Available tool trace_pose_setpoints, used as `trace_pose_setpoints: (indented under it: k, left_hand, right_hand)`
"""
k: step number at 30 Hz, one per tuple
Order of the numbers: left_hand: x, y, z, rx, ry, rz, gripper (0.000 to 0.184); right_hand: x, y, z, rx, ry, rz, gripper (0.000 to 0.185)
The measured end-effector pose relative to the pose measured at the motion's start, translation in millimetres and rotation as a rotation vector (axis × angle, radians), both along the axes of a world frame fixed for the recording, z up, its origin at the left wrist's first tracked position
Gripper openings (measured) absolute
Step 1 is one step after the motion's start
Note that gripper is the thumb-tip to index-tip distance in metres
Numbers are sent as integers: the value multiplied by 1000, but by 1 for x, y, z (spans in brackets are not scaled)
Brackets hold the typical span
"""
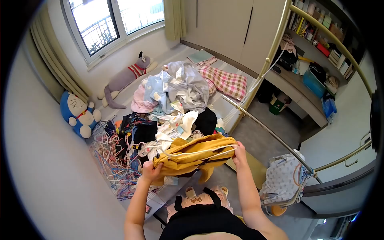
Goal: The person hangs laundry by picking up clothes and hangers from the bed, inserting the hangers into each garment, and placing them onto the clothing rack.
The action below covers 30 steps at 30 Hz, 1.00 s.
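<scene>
A mustard-yellow garment (196,154) is stretched sideways in front of me, over the near side of the bed. Its left end is gripped in my left hand (152,171), fingers closed on the cloth. My right hand (239,154) pinches the other end, a little higher. A pale strip or cord runs along the garment, and part of it hangs down below. I cannot tell what kind of garment it is. Just beyond it lies a heap of clothes (176,126) in white, black and patterned cloth.
Many tangled hangers (108,156) lie left of the heap. Behind it are grey and blue bedding (180,82), a checked pillow (228,82), a blue plush toy (80,115) and a grey plush toy (126,80). A brass-coloured rail (272,140) crosses at right, with hanging cloth (284,176).
</scene>
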State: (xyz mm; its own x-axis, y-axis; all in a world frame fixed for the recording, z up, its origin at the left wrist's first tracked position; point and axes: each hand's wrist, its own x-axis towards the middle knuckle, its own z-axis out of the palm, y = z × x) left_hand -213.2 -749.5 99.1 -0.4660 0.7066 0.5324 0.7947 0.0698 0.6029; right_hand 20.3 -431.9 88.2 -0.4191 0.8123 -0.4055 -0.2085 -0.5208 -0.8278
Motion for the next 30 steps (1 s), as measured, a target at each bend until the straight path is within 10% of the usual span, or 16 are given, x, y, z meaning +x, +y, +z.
trace_pose_setpoints:
  k: [13,19,21,25,30]
  left_hand:
    - [114,96,5,-286,492,229,14]
    - [165,171,-10,-116,171,282,24]
    - [183,184,-15,-74,55,192,30]
    - [230,211,-16,-86,-13,17,25]
    - [249,237,-15,32,48,-93,15]
  right_hand:
    - [94,32,28,551,-416,126,36]
    - [170,33,83,136,-111,1103,55]
    - [178,47,57,513,-199,629,24]
    - [182,65,63,1598,-518,307,39]
    - [192,83,24,1383,-442,650,17]
